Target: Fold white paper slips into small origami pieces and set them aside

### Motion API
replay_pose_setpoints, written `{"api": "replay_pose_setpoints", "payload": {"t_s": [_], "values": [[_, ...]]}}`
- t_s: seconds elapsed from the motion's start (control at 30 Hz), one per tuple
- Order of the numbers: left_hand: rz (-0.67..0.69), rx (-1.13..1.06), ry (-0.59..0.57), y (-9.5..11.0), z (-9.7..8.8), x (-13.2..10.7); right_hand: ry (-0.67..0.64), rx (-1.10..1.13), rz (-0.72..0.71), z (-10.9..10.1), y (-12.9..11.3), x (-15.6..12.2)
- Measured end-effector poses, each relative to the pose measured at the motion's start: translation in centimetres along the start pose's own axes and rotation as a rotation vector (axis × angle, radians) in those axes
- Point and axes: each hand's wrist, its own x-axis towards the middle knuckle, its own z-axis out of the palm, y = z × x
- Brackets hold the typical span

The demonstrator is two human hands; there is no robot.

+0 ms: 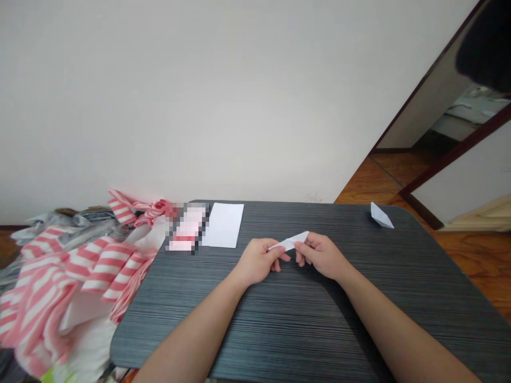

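Flat paper (223, 225) left of folded paper (291, 242)

Under muted light, a soft shadow (348, 315) crosses the table (279, 330) and 1 patch (187, 229) is pixelated.

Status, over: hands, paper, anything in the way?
Left hand and right hand pinching small folded white paper strip. Held over dark grained table. No obstruction seen around hands; pointed folded white paper piece far right.
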Motion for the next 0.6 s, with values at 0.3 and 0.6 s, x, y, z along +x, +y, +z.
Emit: {"api": "replay_pose_setpoints", "payload": {"t_s": [0.3,0.6], "values": [[0.047,-0.07,0.046,-0.51,0.22,0.28,-0.027,-0.042,-0.027,-0.16,0.08,-0.01],[0.133,-0.114,0.107,-0.86,0.66,0.37,-0.042,-0.096,-0.066,-0.07,0.16,-0.06]]}}
